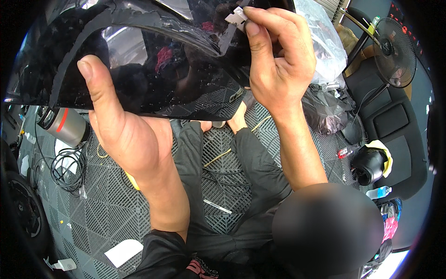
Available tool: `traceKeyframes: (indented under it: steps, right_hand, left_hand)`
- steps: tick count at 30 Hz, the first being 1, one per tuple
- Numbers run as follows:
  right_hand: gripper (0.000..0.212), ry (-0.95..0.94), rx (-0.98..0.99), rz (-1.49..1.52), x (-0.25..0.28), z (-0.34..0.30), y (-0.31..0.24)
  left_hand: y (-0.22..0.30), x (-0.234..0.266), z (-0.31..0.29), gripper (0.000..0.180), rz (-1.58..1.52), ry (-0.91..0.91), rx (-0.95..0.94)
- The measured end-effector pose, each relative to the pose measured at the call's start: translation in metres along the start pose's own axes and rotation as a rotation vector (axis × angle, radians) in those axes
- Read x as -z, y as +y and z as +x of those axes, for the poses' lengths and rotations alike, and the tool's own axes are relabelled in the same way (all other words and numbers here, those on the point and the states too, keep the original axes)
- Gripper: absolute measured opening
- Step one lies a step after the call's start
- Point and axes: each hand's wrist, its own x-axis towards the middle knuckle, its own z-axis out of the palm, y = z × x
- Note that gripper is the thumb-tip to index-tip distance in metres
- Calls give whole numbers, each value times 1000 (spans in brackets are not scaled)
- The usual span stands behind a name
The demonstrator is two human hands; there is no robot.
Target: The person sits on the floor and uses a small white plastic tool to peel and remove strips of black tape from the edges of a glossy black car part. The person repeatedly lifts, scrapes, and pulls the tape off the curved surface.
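Now your right hand [283, 63] pinches a metal bit [237, 18]; whether your left hand [130, 137] grips the panel [186, 93], I can't tell.

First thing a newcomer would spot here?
Probably the large, glossy black curved panel across the top, its lower left edge held by the left hand. Next, the small, flat silvery metal blade pinched in the right hand at top centre. The round black wire-caged fan stands out at upper right.
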Motion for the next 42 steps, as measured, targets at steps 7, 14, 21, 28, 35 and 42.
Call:
traceKeyframes:
  steps: [7, 14, 21, 28, 35, 42]
  right_hand:
    - [18, -15, -7, -5, 1, 0, -1]
    - [19, 8, 15, -11, -2, 1, -2]
    - [20, 32, 9, -38, -4, 2, -6]
    - [19, 53, 54, -39, -6, 3, -6]
    - [20, 54, 44, -44, -6, 3, -8]
    - [22, 52, 61, -40, -5, 4, -7]
  left_hand:
    - [0, 0, 1, 44, 13, -2, -15]
    - [1, 1, 1, 44, 21, -5, -21]
    - [2, 0, 1, 42, -2, -40, -8]
    - [4, 2, 1, 42, 10, -38, -1]
    - [2, 0, 2, 41, 30, 14, -41]
    - [4, 1, 2, 42, 16, -9, 5]
